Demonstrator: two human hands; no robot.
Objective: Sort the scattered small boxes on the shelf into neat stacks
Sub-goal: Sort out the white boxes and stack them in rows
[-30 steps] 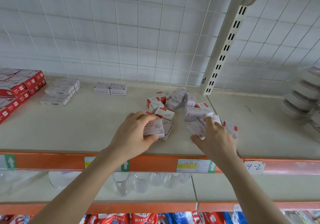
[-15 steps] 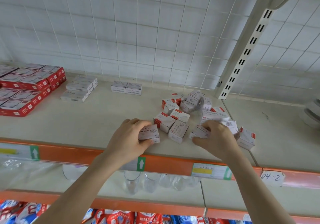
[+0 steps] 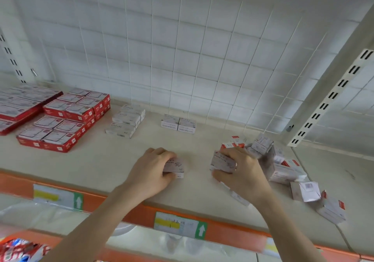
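On the beige shelf (image 3: 101, 160), my left hand (image 3: 150, 172) grips a small stack of white paper-clip boxes (image 3: 175, 167) standing near the middle front. A gap to the right, my right hand (image 3: 240, 172) holds another small white box (image 3: 223, 163) at the left edge of the scattered pile (image 3: 277, 160). The pile is a jumble of small white boxes with red ends, lying at all angles. Two loose boxes (image 3: 305, 191) lie near the front edge at the right.
Neat white box stacks (image 3: 125, 121) and a pair of white boxes (image 3: 178, 124) stand at the back. Red-and-white boxes (image 3: 62, 122) fill the left. A wire grid forms the back wall. An orange price rail (image 3: 129, 211) runs along the shelf's front edge; a slotted upright (image 3: 332, 97) rises at the right.
My left hand has carried its boxes leftwards, away from the pile, opening a gap. My right hand has taken hold of a box at the pile's left edge. The view has shifted left.
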